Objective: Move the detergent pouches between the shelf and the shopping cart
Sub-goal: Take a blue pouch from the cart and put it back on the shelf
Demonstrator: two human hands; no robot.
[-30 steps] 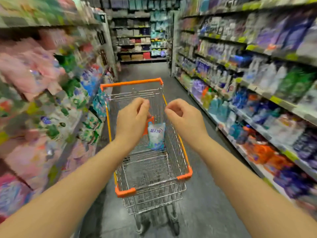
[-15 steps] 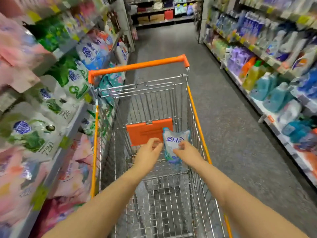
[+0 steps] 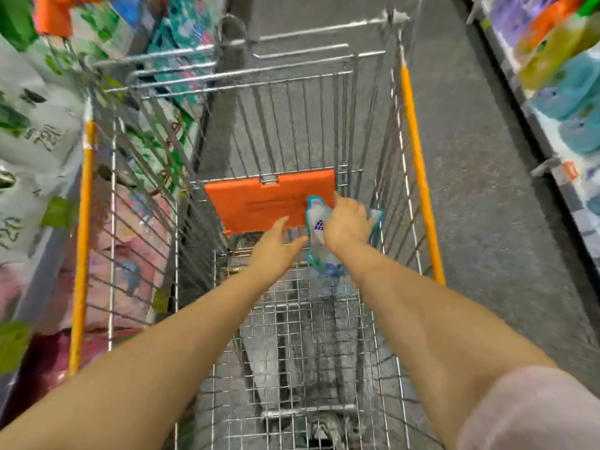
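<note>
A white and blue detergent pouch (image 3: pixel 316 241) stands low inside the wire shopping cart (image 3: pixel 418 177), against the orange flap (image 3: pixel 266 203) at the far end. My right hand (image 3: pixel 347 225) grips the pouch from above, fingers wrapped over its top. My left hand (image 3: pixel 276 248) is beside it on the left, fingers straight and reaching toward the pouch, holding nothing. The shelf (image 3: pixel 35 151) of white and green detergent pouches runs along the cart's left side.
Pink pouches (image 3: pixel 107 254) fill the lower left shelf behind the cart wires. On the right, a shelf (image 3: pixel 571 102) holds teal and orange bottles. Grey aisle floor (image 3: pixel 480 190) lies between the cart and that shelf. The orange cart handle (image 3: pixel 52 14) shows at top left.
The view has tilted down and closed in on the cart. Both hands have lowered the pouch deeper into the basket; my left hand has come off it while the right keeps hold.
</note>
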